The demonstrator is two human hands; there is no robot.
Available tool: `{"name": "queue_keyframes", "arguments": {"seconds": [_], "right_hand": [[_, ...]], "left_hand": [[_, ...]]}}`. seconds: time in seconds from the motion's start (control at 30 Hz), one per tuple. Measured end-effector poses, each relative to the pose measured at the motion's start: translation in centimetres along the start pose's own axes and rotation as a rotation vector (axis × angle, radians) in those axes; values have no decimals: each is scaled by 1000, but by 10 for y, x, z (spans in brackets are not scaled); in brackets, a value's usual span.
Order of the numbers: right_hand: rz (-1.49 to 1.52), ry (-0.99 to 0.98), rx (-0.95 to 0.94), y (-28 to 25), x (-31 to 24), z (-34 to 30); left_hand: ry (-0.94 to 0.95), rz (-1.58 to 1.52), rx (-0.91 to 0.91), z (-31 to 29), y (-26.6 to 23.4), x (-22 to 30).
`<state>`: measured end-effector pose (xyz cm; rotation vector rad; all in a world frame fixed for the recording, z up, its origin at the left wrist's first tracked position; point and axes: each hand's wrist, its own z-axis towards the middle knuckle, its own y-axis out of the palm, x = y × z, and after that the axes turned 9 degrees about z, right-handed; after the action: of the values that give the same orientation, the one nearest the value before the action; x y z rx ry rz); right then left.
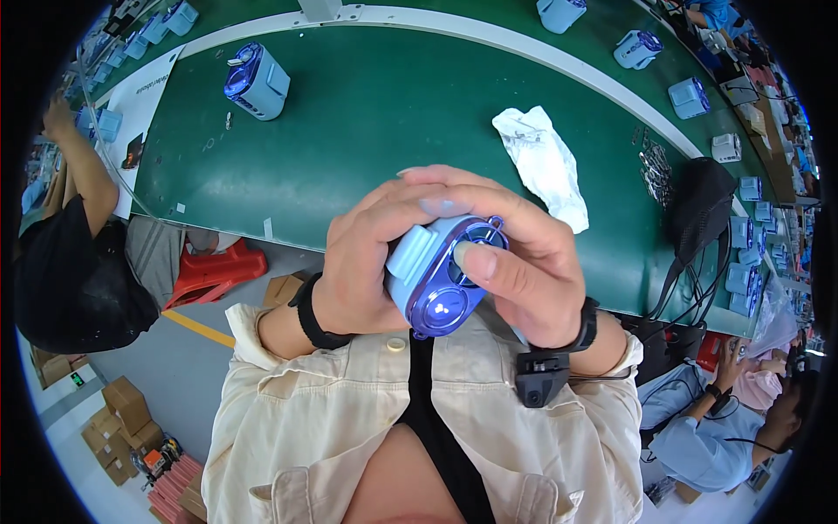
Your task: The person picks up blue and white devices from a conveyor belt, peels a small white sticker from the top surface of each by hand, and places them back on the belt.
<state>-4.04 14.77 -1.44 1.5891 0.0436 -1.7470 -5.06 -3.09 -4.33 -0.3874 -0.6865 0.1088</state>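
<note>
Both my hands are wrapped round a light blue device (pixel 403 262) with a shiny purple-blue end face, held above the near edge of the green table (pixel 367 113). My left hand (pixel 367 231) grips its left side and far end. The thumb of my right hand (pixel 532 262) presses on the end face beside a small metal ring, while its fingers curl round the back. A round cap-like disc shows at the near part of that face. The device's far side is hidden by my fingers. A similar blue device (pixel 266 83) stands at the far left of the table.
A crumpled white cloth or bag (pixel 546 166) lies right of my hands. Farther right are a pile of small metal clips (pixel 655 170) and a black pouch (pixel 703 196) with cables. More blue devices (pixel 690 98) line the outer strip. People sit at both sides; a red stool (pixel 214 275) stands left.
</note>
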Motion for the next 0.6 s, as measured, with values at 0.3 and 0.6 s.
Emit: {"name": "queue_keyframes", "arguments": {"seconds": [0.3, 0.6], "right_hand": [[210, 29, 61, 6, 1, 9], [2, -11, 85, 8, 8, 9]], "left_hand": [[-70, -55, 61, -7, 5, 0], [-62, -45, 87, -5, 7, -4]]}}
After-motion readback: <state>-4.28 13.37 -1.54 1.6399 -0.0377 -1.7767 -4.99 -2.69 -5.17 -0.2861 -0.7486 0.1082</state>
